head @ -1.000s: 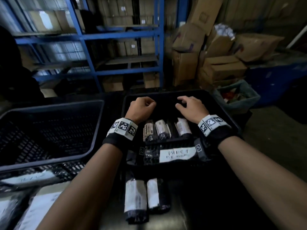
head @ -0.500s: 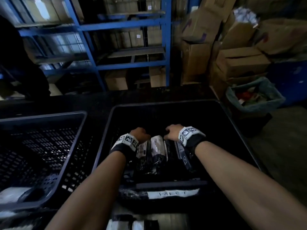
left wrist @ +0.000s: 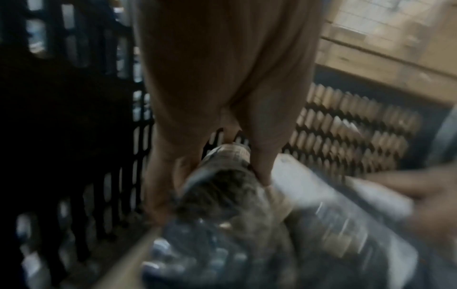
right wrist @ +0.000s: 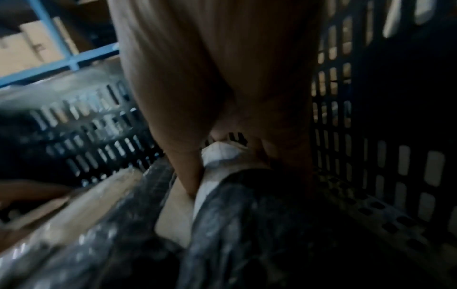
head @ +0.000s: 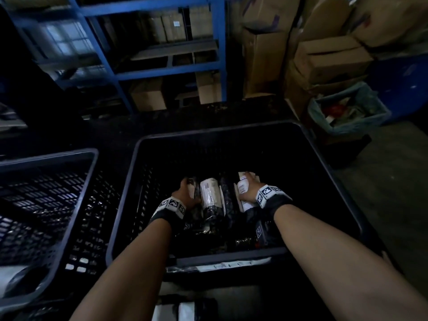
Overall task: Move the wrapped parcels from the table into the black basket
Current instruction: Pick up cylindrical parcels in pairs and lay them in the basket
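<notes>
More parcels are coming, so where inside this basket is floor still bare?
Bare: the black basket's far half, beyond the parcels, and the strip along its right wall. Crowded: the near middle, where the left hand and right hand grip parcels.

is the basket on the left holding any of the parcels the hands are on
No, both the left hand and the right hand grip wrapped parcels low inside the middle black basket.
</notes>
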